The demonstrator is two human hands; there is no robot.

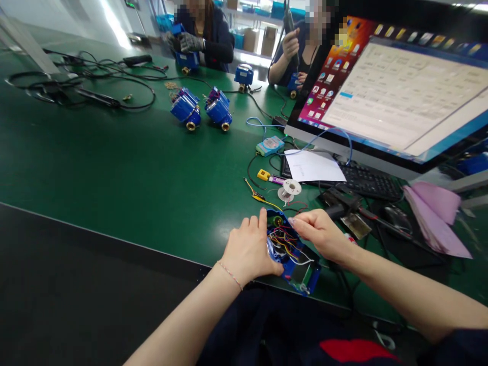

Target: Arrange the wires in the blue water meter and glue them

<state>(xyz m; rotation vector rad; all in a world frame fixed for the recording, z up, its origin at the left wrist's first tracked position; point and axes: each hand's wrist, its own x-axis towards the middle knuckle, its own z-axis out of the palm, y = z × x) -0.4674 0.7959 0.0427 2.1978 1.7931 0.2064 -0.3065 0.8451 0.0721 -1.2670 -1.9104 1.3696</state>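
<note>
An opened blue device housing (292, 251) lies near the table's front edge. Inside it are red, yellow, white and black wires and a round part near the top. My left hand (249, 246) grips the housing's left side, index finger at the top corner and thumb at the lower edge. At the upper right rim, my right hand (318, 231) is closed with thumb and finger pinched together; whatever is between them is hidden. The housing's hinged-looking lower part (310, 277) reaches towards my body. A yellow clip lead (259, 198) lies just beyond the housing.
A wire spool (292, 187), a light-blue box (270, 146) and a keyboard (366, 178) lie beyond, before a monitor (396, 96). Two blue valve-like units (185, 109) (218, 109) stand further left. Cables (102, 81) coil at far left. Two people work across the table.
</note>
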